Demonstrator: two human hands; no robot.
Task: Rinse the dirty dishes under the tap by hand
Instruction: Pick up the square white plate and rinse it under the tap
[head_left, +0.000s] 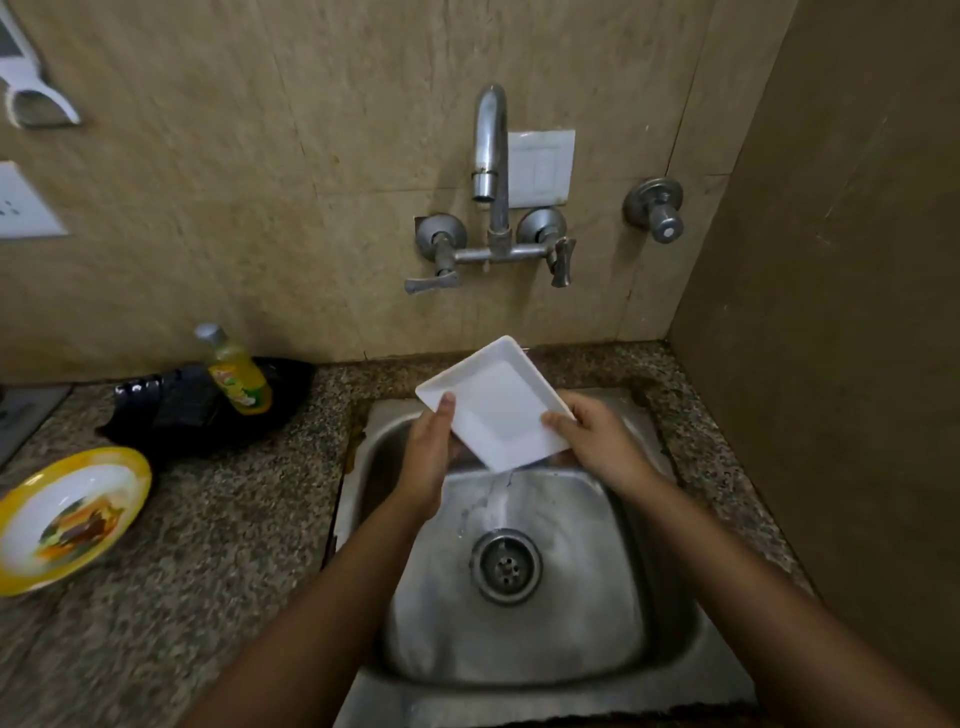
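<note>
A square white plate (493, 402) is held tilted over the steel sink (654, 613), below the wall tap (491, 156). My left hand (428, 449) grips its left edge, thumb on the upper face. My right hand (597, 439) grips its right edge. Water runs off the plate's lowest corner toward the drain (506, 566). No water is visibly leaving the spout. A round yellow-rimmed plate (67, 517) with a printed picture lies on the counter at the left.
A yellow dish-soap bottle (236, 371) stands on a black tray (202, 405) behind the counter plate. The speckled granite counter (218, 545) surrounds the sink. A separate wall valve (655, 208) sits right of the tap. A brown side wall closes the right.
</note>
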